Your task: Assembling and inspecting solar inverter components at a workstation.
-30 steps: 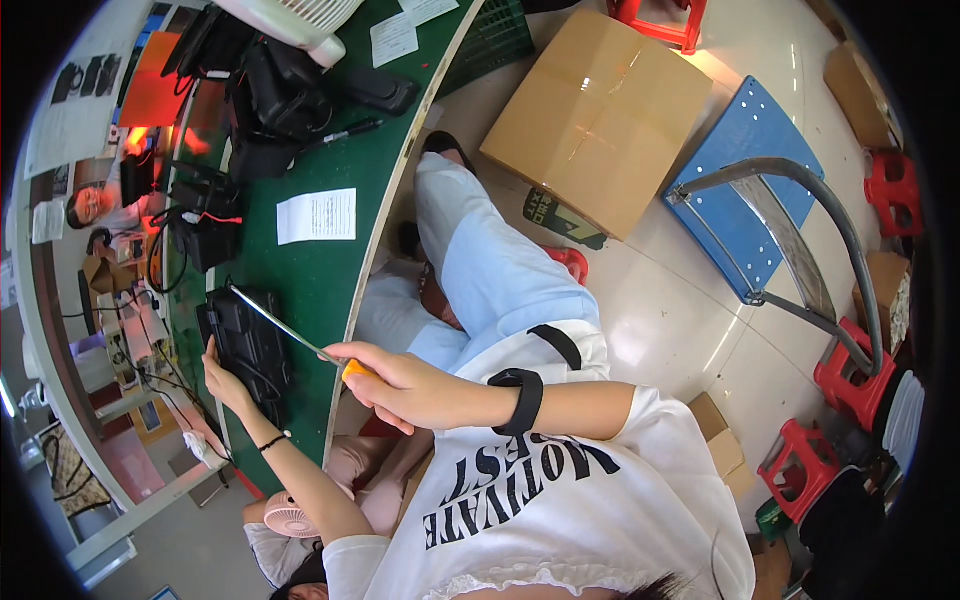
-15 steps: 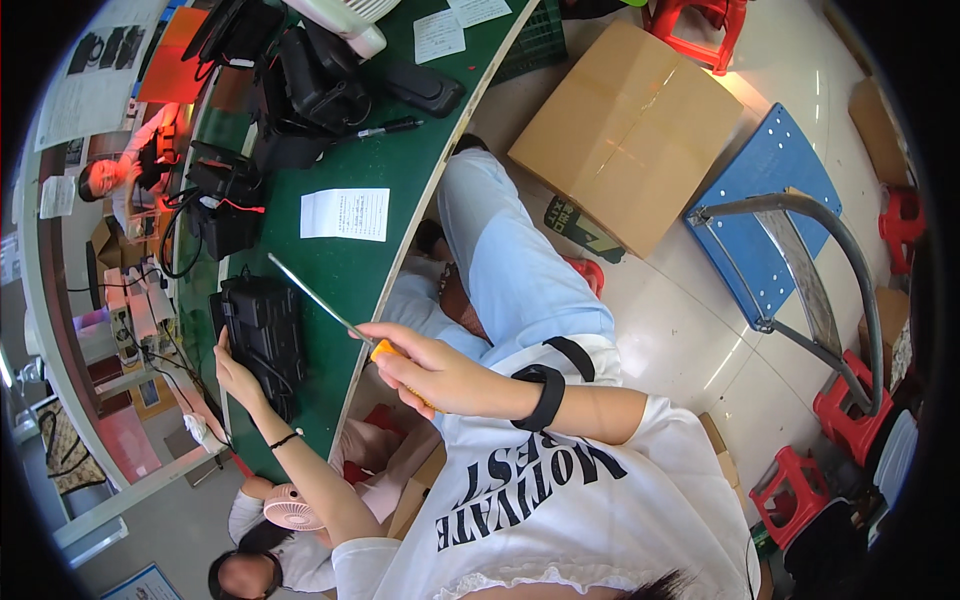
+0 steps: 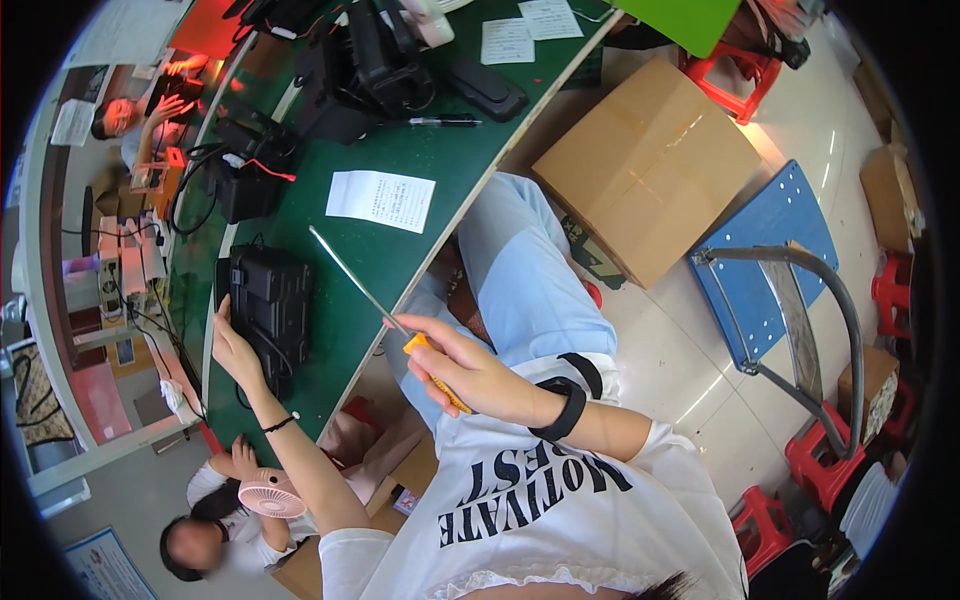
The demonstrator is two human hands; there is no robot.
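Note:
My right hand [image 3: 462,372] is closed round the orange-yellow handle of a screwdriver [image 3: 355,277]. Its long metal shaft points up and left over the green table, its tip in the air between a white paper slip [image 3: 380,200] and a black boxy device [image 3: 270,310]. That device lies near the table's far left side, a black cable looped on its lower part. Against its left edge my left hand [image 3: 236,350] rests with fingers stretched out, the fingertips touching or very near a thin black flap there. Some of those fingers are hidden.
More black devices [image 3: 365,75] and a pen [image 3: 445,122] lie farther up the table [image 3: 470,165]. To the right are a large cardboard box [image 3: 650,170], a blue platform trolley [image 3: 770,260] and red stools [image 3: 765,525]. Co-workers sit across and at lower left, near a pink fan [image 3: 272,494].
The whole view has shifted, and the table's things appear farther right. My hands keep their holds, with the screwdriver still raised. The co-worker across has lifted a hand.

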